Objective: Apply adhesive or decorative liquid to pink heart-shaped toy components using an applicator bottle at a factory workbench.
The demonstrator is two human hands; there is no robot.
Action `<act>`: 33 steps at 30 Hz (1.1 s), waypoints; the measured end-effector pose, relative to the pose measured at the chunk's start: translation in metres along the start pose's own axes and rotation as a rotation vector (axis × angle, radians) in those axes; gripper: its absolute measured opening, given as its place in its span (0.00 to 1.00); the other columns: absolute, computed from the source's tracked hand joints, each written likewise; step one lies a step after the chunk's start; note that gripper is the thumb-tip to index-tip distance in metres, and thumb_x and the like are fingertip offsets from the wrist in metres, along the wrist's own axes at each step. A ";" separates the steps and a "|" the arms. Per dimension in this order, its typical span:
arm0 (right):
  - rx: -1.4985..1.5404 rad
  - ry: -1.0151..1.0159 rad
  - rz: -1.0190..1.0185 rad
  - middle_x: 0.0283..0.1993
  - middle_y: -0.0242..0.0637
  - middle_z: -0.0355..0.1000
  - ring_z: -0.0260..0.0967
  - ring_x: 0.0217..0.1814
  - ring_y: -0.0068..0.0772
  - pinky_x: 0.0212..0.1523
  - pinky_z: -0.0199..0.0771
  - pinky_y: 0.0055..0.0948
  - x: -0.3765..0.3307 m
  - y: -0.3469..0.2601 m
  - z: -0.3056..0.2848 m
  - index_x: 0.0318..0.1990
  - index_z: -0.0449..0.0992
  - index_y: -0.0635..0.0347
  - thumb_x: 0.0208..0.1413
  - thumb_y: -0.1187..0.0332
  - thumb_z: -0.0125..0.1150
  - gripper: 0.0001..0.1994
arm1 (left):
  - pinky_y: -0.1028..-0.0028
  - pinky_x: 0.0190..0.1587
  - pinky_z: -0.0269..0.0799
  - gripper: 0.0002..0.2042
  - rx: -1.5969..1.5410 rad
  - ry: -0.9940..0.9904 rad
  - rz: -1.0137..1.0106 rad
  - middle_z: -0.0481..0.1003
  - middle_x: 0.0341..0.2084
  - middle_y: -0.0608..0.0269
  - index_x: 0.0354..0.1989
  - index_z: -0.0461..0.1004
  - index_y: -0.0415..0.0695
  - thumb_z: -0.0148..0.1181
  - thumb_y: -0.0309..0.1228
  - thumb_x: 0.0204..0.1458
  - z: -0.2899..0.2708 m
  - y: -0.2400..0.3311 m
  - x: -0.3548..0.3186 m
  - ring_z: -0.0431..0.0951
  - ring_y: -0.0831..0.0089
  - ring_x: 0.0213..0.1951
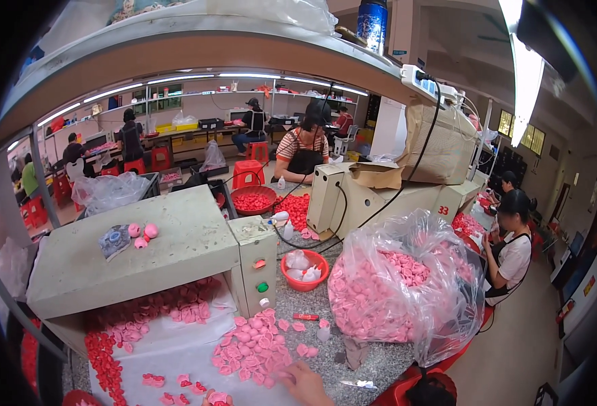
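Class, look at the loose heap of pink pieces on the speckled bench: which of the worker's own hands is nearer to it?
Right. The right hand touches the lower right edge of the pink heap. The left hand barely shows at the bottom edge, below the heap and apart from it.

We see the heap of pale pink moulded pieces lying loose on the speckled desk, spread flat rather than stacked, a few strays just beside it. Our right hand touches its lower right edge. Nearer us, small red-and-pink pieces lie scattered on white sheeting.
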State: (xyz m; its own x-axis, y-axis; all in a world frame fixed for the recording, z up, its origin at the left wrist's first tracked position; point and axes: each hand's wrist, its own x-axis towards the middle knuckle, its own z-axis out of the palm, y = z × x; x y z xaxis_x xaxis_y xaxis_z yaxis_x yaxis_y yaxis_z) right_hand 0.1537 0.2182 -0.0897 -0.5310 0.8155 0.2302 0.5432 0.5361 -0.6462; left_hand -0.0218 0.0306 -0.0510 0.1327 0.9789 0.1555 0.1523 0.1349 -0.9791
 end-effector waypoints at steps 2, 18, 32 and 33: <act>0.032 0.016 0.025 0.37 0.36 0.68 0.70 0.31 0.40 0.31 0.71 0.38 0.002 -0.002 -0.003 0.35 0.73 0.54 0.46 0.63 0.58 0.10 | 0.58 0.50 0.58 0.13 0.007 -0.007 0.003 0.66 0.44 0.51 0.42 0.66 0.42 0.40 0.34 0.52 -0.001 -0.003 -0.001 0.62 0.55 0.49; 0.235 -0.100 -0.161 0.36 0.42 0.69 0.69 0.37 0.46 0.35 0.69 0.39 0.004 -0.013 -0.031 0.40 0.71 0.56 0.49 0.65 0.56 0.11 | 0.46 0.45 0.58 0.13 0.006 -0.034 -0.041 0.65 0.44 0.54 0.41 0.65 0.45 0.40 0.33 0.50 -0.010 -0.020 0.009 0.60 0.49 0.50; -0.024 -0.428 -0.087 0.41 0.44 0.67 0.65 0.44 0.46 0.42 0.67 0.40 -0.039 -0.034 0.006 0.36 0.73 0.58 0.47 0.62 0.52 0.12 | 0.61 0.44 0.61 0.11 1.229 -0.027 0.485 0.68 0.39 0.61 0.40 0.67 0.49 0.50 0.28 0.47 -0.020 -0.025 0.007 0.65 0.63 0.43; -0.031 -0.415 -0.081 0.40 0.45 0.66 0.65 0.43 0.46 0.41 0.67 0.41 -0.037 -0.036 0.004 0.35 0.73 0.58 0.46 0.63 0.52 0.12 | 0.63 0.44 0.61 0.11 1.315 -0.031 0.521 0.68 0.39 0.62 0.40 0.67 0.49 0.51 0.28 0.46 -0.021 -0.027 0.007 0.65 0.64 0.42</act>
State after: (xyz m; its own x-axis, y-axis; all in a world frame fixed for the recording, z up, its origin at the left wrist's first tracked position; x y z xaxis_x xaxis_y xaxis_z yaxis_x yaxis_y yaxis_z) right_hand 0.1516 0.1680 -0.0776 -0.7859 0.6172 -0.0371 0.5049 0.6060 -0.6147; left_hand -0.0047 0.0307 -0.0207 -0.1345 0.9609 -0.2421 -0.9195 -0.2121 -0.3310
